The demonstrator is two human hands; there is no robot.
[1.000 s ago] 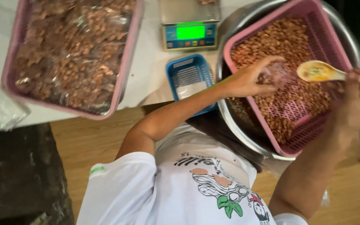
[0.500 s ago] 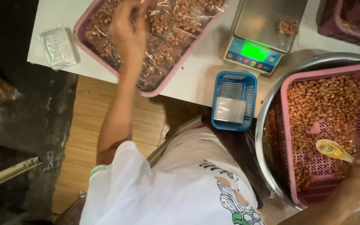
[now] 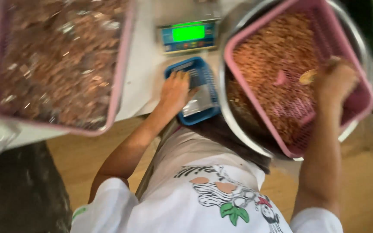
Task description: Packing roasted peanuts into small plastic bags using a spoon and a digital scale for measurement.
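My left hand (image 3: 174,88) lies on the left edge of a small blue basket (image 3: 206,113), its fingers reaching in over a stack of clear plastic bags (image 3: 197,103). Motion blur hides whether it grips a bag. My right hand (image 3: 336,80) is closed on the handle of a yellow spoon (image 3: 308,77), whose bowl sits over brown nuts (image 3: 268,60). The nuts fill a pink slotted basket (image 3: 232,49) that stands inside a metal bowl (image 3: 238,133).
A large pink tray (image 3: 119,82) of bagged nuts sits on the white table at the left. A digital scale (image 3: 188,35) with a green lit display stands behind the blue basket. Wooden floor lies below, with a dark area at lower left.
My left hand left the large pink tray and came right to the blue basket. My right hand stays with the spoon in the nut basket. The view has shifted.
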